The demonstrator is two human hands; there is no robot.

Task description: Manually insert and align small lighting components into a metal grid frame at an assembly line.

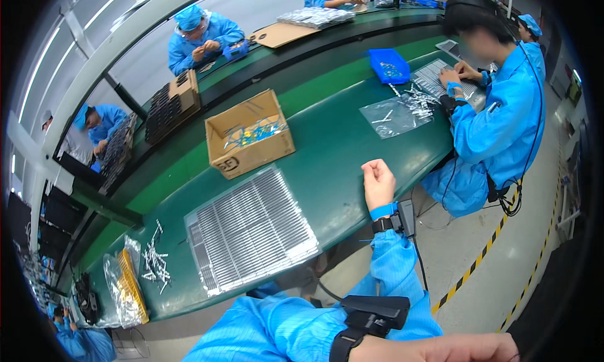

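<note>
My right hand [379, 184] hovers past the near edge of the green table [330, 201], its fingers curled together. Whatever they may hold is hidden. A blue band and a black strap with a small box circle that wrist. My left arm crosses low from the left, and my left hand [434, 349] points right at the bottom edge. Its fingers are partly cut off there, so their grip does not show. Left of my right hand, a flat sheet [251, 227] with rows of thin dark and silvery strips lies on the table.
An open cardboard box [264, 153] holds blue and yellow pieces. Loose small strips [154, 261] and a bagged yellow tray [131, 283] lie at left. At right, a co-worker [494, 123] handles a similar sheet beside a clear bag [390, 118] and a blue bin [389, 66].
</note>
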